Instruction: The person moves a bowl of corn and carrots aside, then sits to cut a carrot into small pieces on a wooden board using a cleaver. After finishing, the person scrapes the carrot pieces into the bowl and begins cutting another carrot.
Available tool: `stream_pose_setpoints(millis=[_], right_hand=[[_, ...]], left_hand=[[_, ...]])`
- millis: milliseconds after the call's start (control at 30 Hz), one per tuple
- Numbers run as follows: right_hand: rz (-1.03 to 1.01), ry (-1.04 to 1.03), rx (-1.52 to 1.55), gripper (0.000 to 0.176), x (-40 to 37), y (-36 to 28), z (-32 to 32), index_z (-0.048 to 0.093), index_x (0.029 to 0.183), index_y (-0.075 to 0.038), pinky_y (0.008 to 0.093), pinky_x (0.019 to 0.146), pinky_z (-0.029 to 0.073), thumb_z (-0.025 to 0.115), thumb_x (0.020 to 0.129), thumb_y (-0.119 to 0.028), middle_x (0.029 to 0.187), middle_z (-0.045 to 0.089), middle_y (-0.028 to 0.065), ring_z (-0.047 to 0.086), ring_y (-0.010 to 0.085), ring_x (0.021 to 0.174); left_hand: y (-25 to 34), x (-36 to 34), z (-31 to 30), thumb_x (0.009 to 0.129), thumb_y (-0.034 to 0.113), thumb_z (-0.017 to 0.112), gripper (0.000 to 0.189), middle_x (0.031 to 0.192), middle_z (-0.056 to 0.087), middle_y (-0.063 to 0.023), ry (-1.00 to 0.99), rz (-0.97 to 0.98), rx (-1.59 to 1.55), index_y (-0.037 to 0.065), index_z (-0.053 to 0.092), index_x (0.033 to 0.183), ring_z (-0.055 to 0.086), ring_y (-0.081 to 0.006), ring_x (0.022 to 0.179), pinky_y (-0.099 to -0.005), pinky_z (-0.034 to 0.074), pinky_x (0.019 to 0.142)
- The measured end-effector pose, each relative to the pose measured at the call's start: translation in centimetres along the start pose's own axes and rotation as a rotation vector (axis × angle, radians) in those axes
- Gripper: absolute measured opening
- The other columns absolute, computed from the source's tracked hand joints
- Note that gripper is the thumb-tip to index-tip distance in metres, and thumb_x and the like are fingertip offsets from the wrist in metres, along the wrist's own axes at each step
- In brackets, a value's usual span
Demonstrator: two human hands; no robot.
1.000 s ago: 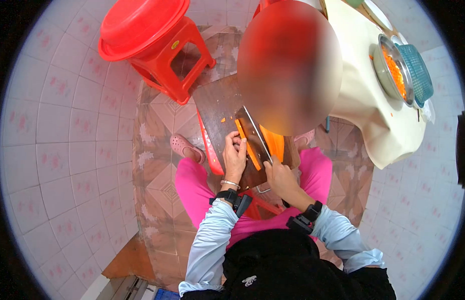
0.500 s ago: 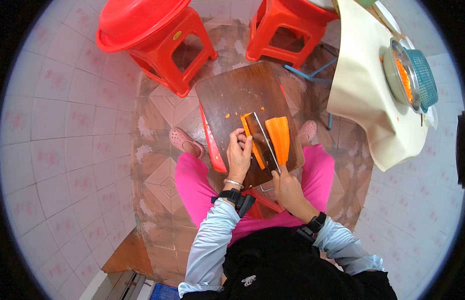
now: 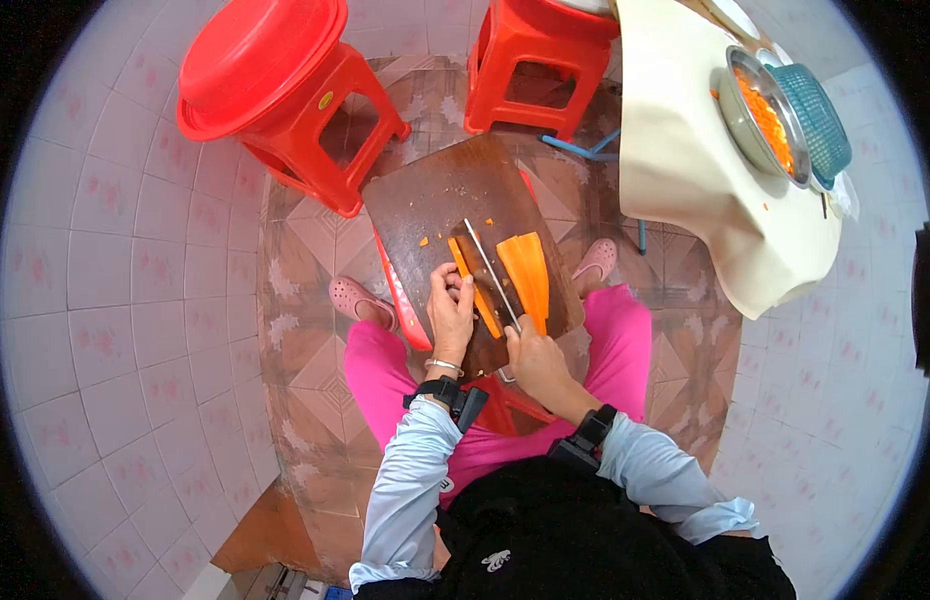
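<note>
My left hand (image 3: 451,312) rests its bent fingers on a narrow carrot strip (image 3: 475,288), holding it against the dark wooden board (image 3: 415,195). In my right hand (image 3: 537,362) is the handle of a cleaver, its blade (image 3: 493,270) seen nearly edge-on just right of that strip. Right of the blade lies a fanned stack of orange carrot slices (image 3: 525,272). Small orange bits are scattered on the board above my left hand.
Two red stools (image 3: 335,120) (image 3: 533,70) stand beyond the board, the left one bearing a red basin (image 3: 260,60). At the right, a cream-covered table (image 3: 675,150) holds a metal bowl (image 3: 765,118) of shredded carrot and a teal basket (image 3: 817,125).
The view has shifted, so the board, stools and table appear further left. The strip under my left hand looks narrower. Both hands keep their holds.
</note>
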State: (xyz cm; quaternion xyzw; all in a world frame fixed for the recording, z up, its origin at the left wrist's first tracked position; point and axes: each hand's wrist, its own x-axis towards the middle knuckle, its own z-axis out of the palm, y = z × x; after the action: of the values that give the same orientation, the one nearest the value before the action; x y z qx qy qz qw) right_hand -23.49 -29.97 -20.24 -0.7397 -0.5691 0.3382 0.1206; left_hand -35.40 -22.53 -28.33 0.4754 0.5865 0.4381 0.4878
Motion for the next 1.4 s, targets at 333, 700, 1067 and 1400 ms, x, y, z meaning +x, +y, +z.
stream_pose_setpoints(millis=[333, 700, 1067, 1400], right_hand=[[-0.005, 0.082, 0.01, 0.024, -0.2, 0.5, 2.1, 0.045, 0.093, -0.001, 0.057, 0.056, 0.047, 0.044, 0.096, -0.026, 0.063, 0.059, 0.0284, 0.06, 0.0473, 0.062], [-0.036, 0.075, 0.001, 0.025, 3.7, -1.9, 1.9, 0.048, 0.095, 0.0, 0.0555, 0.06, 0.049, 0.045, 0.095, -0.025, 0.07, 0.063, 0.0275, 0.064, 0.045, 0.068], [-0.053, 0.171, 0.093, 0.03, 2.6, 0.3, -0.3, 0.049, 0.098, -0.001, 0.0576, 0.061, 0.047, 0.047, 0.094, -0.031, 0.07, 0.061, 0.0294, 0.061, 0.0477, 0.069], [0.139, 0.178, 0.502, 0.028, -1.5, 4.6, -7.0, 0.045, 0.085, 0.0, 0.044, 0.047, 0.044, 0.047, 0.096, -0.026, 0.058, 0.054, 0.0206, 0.059, 0.0338, 0.05]], left_hand=[[-0.9, -0.2, 0.2, 0.091, 0.011, 0.058, 0.026, 0.079, 0.053, -0.0034, 0.014, 0.044, -0.015, 0.004, 0.047, 0.114, 0.052, -0.0084, 0.055, -0.0234, 0.046, 0.042], [-0.4, 0.4, 0.0, 0.092, 0.014, 0.057, 0.026, 0.081, 0.057, -0.0055, 0.021, 0.079, 0.038, 0.003, 0.048, 0.114, 0.055, -0.0105, 0.058, -0.0252, 0.046, 0.045], [-0.5, 0.2, -0.3, 0.092, 0.014, 0.058, 0.028, 0.079, 0.054, -0.0038, -0.004, -0.016, -0.049, 0.004, 0.046, 0.116, 0.054, -0.009, 0.056, -0.0234, 0.046, 0.043], [0.7, 0.2, 0.4, 0.091, 0.018, 0.061, 0.034, 0.083, 0.055, -0.0038, -0.017, -0.072, -0.031, 0.003, 0.045, 0.117, 0.056, -0.0094, 0.054, -0.0221, 0.044, 0.04]])
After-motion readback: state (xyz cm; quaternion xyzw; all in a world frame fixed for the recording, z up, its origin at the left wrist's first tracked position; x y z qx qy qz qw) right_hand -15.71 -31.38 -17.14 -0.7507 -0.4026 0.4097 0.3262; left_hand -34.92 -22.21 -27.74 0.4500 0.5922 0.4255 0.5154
